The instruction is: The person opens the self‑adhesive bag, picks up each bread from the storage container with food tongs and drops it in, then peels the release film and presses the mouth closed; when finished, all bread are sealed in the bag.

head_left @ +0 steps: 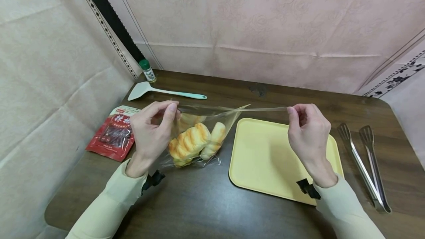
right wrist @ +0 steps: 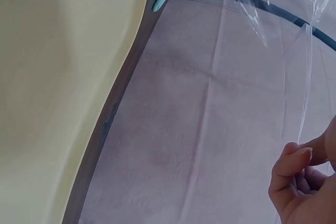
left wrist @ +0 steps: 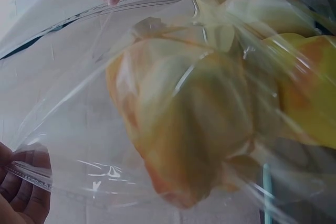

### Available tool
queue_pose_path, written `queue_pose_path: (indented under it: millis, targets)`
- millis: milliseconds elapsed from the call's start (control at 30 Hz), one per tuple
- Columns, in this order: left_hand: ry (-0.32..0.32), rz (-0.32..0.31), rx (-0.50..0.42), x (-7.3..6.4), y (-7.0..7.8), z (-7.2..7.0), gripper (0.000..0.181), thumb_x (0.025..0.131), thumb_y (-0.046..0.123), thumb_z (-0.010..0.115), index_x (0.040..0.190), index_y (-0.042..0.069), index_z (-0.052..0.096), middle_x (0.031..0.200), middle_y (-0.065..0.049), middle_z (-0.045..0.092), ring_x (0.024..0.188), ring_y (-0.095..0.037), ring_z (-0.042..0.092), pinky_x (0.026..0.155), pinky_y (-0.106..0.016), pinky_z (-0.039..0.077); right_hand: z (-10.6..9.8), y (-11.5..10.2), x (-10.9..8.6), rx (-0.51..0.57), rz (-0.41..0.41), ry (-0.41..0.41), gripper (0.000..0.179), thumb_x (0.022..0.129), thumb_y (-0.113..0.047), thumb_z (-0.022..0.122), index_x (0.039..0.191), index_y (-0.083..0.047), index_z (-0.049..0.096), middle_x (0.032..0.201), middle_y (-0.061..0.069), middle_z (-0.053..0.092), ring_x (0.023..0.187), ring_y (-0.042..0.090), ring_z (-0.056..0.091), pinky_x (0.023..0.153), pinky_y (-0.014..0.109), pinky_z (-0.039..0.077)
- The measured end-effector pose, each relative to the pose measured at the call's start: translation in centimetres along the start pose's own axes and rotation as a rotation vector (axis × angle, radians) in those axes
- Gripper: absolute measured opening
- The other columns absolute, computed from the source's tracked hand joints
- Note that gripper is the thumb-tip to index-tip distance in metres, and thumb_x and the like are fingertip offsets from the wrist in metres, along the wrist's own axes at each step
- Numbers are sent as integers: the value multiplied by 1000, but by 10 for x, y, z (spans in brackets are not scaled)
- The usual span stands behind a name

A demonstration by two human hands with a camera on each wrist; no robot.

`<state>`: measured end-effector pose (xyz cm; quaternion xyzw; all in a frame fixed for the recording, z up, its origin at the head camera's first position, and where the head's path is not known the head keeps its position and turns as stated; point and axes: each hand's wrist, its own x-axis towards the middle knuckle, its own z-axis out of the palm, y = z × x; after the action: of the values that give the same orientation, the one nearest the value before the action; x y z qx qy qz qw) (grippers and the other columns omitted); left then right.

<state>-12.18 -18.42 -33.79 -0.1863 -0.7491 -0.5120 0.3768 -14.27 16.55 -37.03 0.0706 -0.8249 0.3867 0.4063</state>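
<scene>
In the head view, my left hand (head_left: 153,128) pinches the top edge of a clear plastic bag (head_left: 229,121) at its left end. Several toasted-looking bread pieces (head_left: 190,140) show through the film. My right hand (head_left: 308,130), raised over the yellow tray (head_left: 254,158), pinches the end of a narrow clear strip (head_left: 265,109) that runs taut to the bag's top edge. The left wrist view has the bread large behind wrinkled film, with my left fingers (left wrist: 26,187) on the bag's edge. In the right wrist view the strip (right wrist: 306,93) rises from my right thumb and forefinger.
Metal tongs (head_left: 365,169) lie right of the tray. Behind the bag are a pale turquoise spatula (head_left: 176,92) and a green-capped bottle (head_left: 148,71). A red food pouch (head_left: 114,134) lies left of my left hand. Fabric walls (head_left: 265,28) stand around the wooden table (head_left: 199,202).
</scene>
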Motion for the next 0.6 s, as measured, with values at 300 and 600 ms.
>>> queue_pose_path:
  millis: [300, 600]
  targets:
    - [-10, 3, 9, 1, 2, -1, 10, 97, -7, 73, 104, -13, 78, 86, -26, 78, 80, 8, 70, 65, -10, 54, -13, 9, -1, -32, 49, 10, 15, 101, -4, 72, 92, 9, 71, 77, 20, 66, 67, -20, 40, 67, 4, 32]
    - [-6, 6, 30, 1, 1, -1, 10, 98, -6, 73, 104, -12, 79, 86, -25, 78, 79, 8, 70, 61, -10, 50, -23, 16, -1, -67, 54, 3, 16, 102, -3, 70, 93, 10, 69, 76, 22, 65, 68, -23, 37, 68, 5, 32]
